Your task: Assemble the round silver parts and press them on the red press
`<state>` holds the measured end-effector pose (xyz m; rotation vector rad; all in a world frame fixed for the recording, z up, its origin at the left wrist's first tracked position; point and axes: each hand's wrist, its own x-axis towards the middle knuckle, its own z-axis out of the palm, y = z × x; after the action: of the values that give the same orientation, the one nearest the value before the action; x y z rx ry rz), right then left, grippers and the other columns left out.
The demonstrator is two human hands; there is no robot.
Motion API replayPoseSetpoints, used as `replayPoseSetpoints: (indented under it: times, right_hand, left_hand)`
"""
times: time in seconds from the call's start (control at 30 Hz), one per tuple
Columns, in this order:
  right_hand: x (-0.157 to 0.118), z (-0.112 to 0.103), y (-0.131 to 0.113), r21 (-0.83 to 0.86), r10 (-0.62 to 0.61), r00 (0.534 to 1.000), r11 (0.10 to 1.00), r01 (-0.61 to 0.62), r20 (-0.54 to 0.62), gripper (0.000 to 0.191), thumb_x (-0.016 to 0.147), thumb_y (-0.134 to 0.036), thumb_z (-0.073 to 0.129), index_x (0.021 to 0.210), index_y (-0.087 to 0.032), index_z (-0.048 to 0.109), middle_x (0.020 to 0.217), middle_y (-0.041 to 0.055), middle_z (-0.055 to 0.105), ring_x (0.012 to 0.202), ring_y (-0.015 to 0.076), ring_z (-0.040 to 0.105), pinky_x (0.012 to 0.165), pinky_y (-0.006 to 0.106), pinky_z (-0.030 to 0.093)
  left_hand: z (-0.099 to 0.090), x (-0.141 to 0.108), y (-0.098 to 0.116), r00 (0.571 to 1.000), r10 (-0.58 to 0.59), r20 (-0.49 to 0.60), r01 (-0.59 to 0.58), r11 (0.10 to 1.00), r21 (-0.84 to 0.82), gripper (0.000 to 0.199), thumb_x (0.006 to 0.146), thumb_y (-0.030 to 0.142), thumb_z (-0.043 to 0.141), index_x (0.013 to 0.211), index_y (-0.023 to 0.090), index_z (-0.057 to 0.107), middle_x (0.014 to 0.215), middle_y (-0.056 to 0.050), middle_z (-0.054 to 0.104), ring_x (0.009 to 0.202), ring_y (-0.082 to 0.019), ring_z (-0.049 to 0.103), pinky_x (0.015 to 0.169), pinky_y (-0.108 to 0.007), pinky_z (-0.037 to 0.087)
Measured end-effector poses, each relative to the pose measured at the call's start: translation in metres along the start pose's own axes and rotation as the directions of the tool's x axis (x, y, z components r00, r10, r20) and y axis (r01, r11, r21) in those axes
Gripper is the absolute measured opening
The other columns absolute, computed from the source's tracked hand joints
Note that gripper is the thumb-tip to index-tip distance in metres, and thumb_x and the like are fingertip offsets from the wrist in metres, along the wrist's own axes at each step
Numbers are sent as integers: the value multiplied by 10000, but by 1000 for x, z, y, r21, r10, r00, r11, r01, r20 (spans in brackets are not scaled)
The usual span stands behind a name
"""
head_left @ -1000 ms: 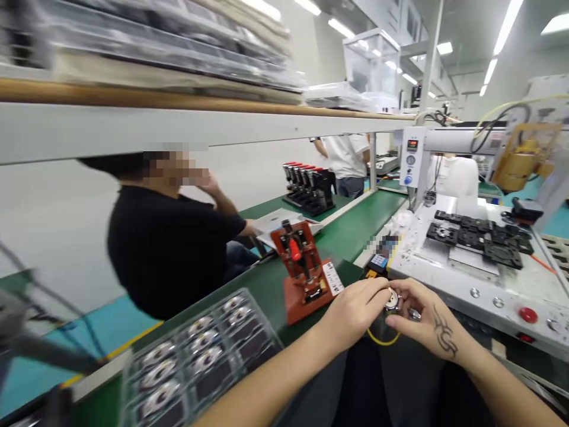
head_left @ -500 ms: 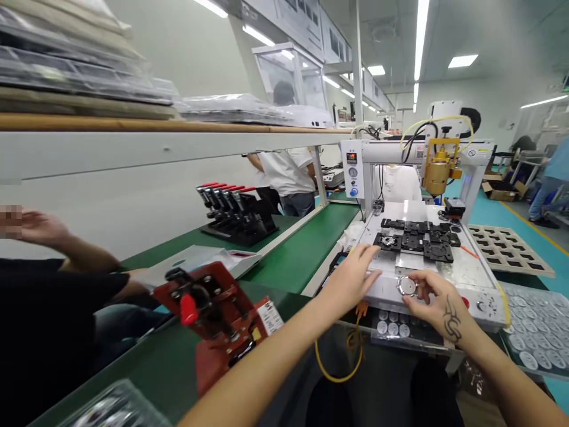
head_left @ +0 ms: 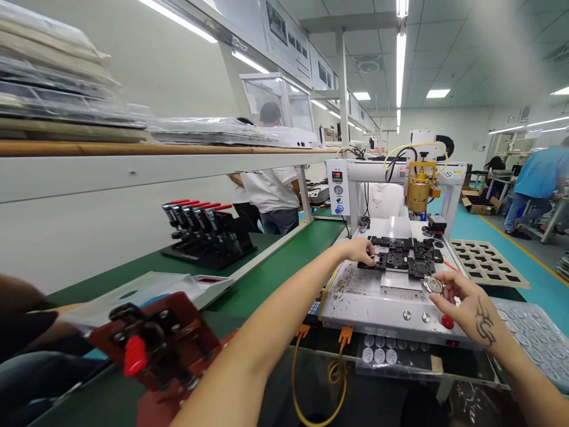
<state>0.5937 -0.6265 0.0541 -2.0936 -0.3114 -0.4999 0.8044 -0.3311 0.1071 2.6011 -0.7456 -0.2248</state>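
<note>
My right hand [head_left: 460,296] pinches a round silver watch case [head_left: 432,285] by its edge, above the front right of the machine's white bed [head_left: 355,299]. My left hand [head_left: 359,251] reaches to the left end of the black fixtures [head_left: 398,260] on that bed. Its thumb and fingers close on another silver watch case [head_left: 376,259] seated there, partly hidden by the fingertips. Over the fixtures hangs the machine's brass-coloured head [head_left: 419,194], apart from both hands.
A red toggle-clamp jig [head_left: 164,350] stands at the lower left, near my left arm. Beyond it is a row of red-handled clamps [head_left: 204,228]. Trays of round parts [head_left: 533,338] and a slotted tray [head_left: 489,263] lie right. Other people stand nearby.
My left hand has moved forward from the bed's front edge to the watch case in the left fixture and closed on it. My right hand still holds its watch case. The view has shifted.
</note>
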Motion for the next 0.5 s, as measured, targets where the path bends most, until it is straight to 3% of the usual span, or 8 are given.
replayPoseSetpoints:
  times: [0.1, 0.23, 0.3, 0.4, 0.5]
  right_hand:
    - [40, 16, -4, -65, -49, 999, 997, 50, 21, 398, 905, -491, 719, 1147, -176, 697, 763, 2, 631, 691, 198, 603, 655, 329, 507]
    - [100, 53, -6, -186, -122, 982, 971, 147, 141, 327, 879, -419, 736, 1083, -165, 715, 876, 31, 662, 782, 199, 614, 711, 312, 496]
    - [127, 74, -3, -207, -124, 967, 963, 172, 224, 282, 821, -358, 803, 1017, -166, 738, 938, 46, 694, 839, 207, 633, 755, 307, 503]
    - [160, 101, 1, -254, -83, 933, 950, 180, 350, 247, 805, -310, 856, 965, -152, 753, 947, 50, 723, 861, 211, 663, 789, 314, 526]
    - [178, 118, 5, -304, -31, 888, 934, 190, 458, 244, 907, -365, 828, 971, -148, 736, 934, 24, 725, 836, 190, 682, 800, 341, 567]
  left_hand:
    - [0, -4, 5, 999, 1, -47, -3, 999, -39, 301, 551, 323, 859, 806, 192, 769, 702, -6, 710, 767, -256, 689, 728, -313, 516]
    - [-5, -29, 10, 975, 54, -214, -84, 987, -137, 362, 685, 335, 768, 1011, 178, 744, 1072, -72, 773, 1006, -270, 709, 871, -323, 537]
    - [-9, -47, 12, 957, 75, -281, -131, 974, -186, 385, 738, 351, 741, 1081, 178, 708, 1166, -87, 751, 1059, -253, 700, 903, -320, 538]
    - [-13, -76, 15, 932, 74, -355, -167, 957, -239, 380, 782, 367, 728, 1102, 175, 657, 1086, -87, 740, 960, -222, 691, 843, -325, 546]
    - [-13, -107, 18, 900, 36, -435, -175, 943, -283, 352, 798, 352, 725, 1088, 177, 629, 1028, -73, 722, 863, -191, 660, 785, -328, 540]
